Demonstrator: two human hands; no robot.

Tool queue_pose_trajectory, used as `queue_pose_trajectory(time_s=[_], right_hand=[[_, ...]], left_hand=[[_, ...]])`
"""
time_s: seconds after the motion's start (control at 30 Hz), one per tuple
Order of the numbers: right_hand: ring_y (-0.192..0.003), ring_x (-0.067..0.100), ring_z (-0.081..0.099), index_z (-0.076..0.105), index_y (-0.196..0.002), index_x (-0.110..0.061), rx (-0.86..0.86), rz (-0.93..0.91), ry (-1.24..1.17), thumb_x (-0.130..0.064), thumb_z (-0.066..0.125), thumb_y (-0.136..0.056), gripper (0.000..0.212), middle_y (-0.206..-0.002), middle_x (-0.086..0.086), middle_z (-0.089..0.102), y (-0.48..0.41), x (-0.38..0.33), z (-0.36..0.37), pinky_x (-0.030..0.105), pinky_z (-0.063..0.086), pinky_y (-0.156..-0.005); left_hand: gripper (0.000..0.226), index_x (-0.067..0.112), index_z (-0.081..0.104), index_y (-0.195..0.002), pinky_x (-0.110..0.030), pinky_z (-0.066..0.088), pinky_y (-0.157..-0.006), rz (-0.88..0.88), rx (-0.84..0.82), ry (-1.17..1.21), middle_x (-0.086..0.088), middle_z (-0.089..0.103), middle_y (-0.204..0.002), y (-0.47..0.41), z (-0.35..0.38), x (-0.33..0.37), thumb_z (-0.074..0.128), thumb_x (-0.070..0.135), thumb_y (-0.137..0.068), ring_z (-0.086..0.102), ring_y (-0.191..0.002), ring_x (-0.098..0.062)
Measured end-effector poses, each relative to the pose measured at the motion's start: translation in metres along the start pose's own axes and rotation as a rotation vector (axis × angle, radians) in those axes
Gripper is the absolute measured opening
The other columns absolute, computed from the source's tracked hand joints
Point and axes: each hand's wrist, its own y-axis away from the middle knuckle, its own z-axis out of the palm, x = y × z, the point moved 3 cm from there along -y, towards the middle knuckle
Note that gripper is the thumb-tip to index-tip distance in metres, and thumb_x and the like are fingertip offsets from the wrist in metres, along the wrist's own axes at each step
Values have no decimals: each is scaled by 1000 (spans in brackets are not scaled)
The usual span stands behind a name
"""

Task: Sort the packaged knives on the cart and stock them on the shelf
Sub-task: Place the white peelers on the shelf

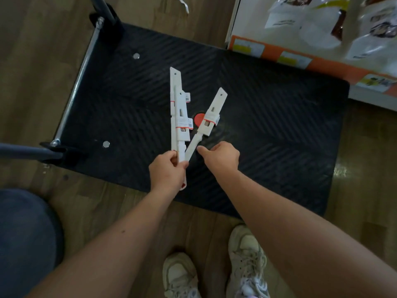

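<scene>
**Flatbed cart** (279, 125): black ribbed deck, with a chrome push bar (79, 82) at its left end.

**Left hand** (166, 171): the grip is clenched round the handle ends of a bundle of packaged knives (178, 108). They have white handles and white card sleeves, and are held over the deck pointing away from the person.

**Single packaged knife** (211, 114): it slants right of the bundle, and its handle end runs down to the left hand, making a V. It lies above a red disc (198, 119) on the deck.

**Right hand** (221, 157): the fingers are curled and the thumb is out at the single knife's handle. Whether the grip has the handle or only touches it cannot be told.

**Step, as judged:** joining the single knife to the bundle. It is best taken by the handle and swung parallel to the others, tags facing one way and sleeves kept on.

**Shelf** (322, 65): far right, with an orange edge strip and bagged goods above.

**Writing:** the sleeve labels are red-edged with barcodes. The print on them and on the shelf tags is unreadable.
</scene>
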Motion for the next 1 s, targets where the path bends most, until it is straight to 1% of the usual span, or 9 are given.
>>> queue_pose_trajectory(time_s=[0.07, 0.13, 0.27, 0.43, 0.57, 0.63, 0.73, 0.9, 1.0], right_hand=[[-65, 12, 49, 56, -93, -8, 1, 6, -2, -39, 67, -82, 35, -82, 3, 55, 0, -2, 13, 21, 38, -52], [-70, 13, 54, 57, -101, -8, 9, 6, 11, -42, 68, -80, 41, -88, 5, 56, 0, -5, 24, 20, 36, -48], [-96, 24, 64, 55, -108, -10, 80, -13, 101, -41, 69, -78, 46, -104, 7, 63, -7, -14, 37, 33, 51, -71], [-97, 27, 64, 58, -107, -4, 91, -34, 123, -24, 65, -82, 33, -107, 11, 65, -9, -22, 43, 36, 54, -78], [-80, 15, 58, 56, -83, -13, -13, -74, 68, -18, 63, -85, 9, -87, 0, 59, -3, -25, 31, 22, 42, -59], [-74, 13, 59, 55, -75, -16, -60, -91, 40, -22, 66, -84, 15, -77, -4, 58, 6, -26, 18, 21, 46, -59], [-69, 9, 63, 68, -91, -12, -83, -98, -28, -25, 69, -82, 16, -71, -4, 63, 30, -40, -15, 25, 55, -68], [-62, -1, 58, 67, -104, -12, -14, -112, -291, -23, 70, -82, 25, -68, -10, 60, 97, -88, -88, 16, 50, -64], [-66, 0, 59, 65, -110, -12, 15, -115, -404, -25, 69, -82, 30, -66, -13, 59, 157, -118, -139, 22, 52, -69]], left_hand=[[24, 8, 64, -110, -17, 42, -71, 12, 15, -3, -8, 66, -112, -3, -5, -11, 61, 16, -87, 60, -96, -17], [20, 9, 66, -105, -13, 39, -62, 24, 32, -16, -6, 66, -106, -7, -11, -21, 62, 17, -87, 57, -89, -13], [23, 12, 65, -108, -14, 38, -66, 52, 27, -49, -4, 61, -107, -18, -22, -35, 61, 18, -87, 53, -91, -11], [26, 9, 64, -112, -22, 37, -78, 50, 28, -56, -8, 60, -107, -24, -32, -41, 61, 17, -87, 51, -91, -12], [28, 9, 64, -113, -23, 40, -78, 32, 22, -48, -8, 60, -108, -20, -40, -34, 61, 18, -87, 52, -92, -14], [29, 9, 63, -114, -23, 40, -78, 37, 9, -49, -8, 60, -109, -13, -48, -23, 61, 18, -87, 53, -93, -13], [27, 9, 64, -112, -22, 38, -76, 70, 14, -47, -8, 61, -109, 1, -69, 8, 62, 18, -87, 52, -90, -12], [29, 10, 64, -114, -15, 42, -67, 170, -6, 28, 2, 62, -98, 46, -122, 91, 62, 14, -86, 57, -87, -11], [29, 14, 64, -115, -22, 47, -79, 206, -44, 54, 4, 63, -97, 92, -163, 148, 62, 15, -86, 60, -91, -12]])
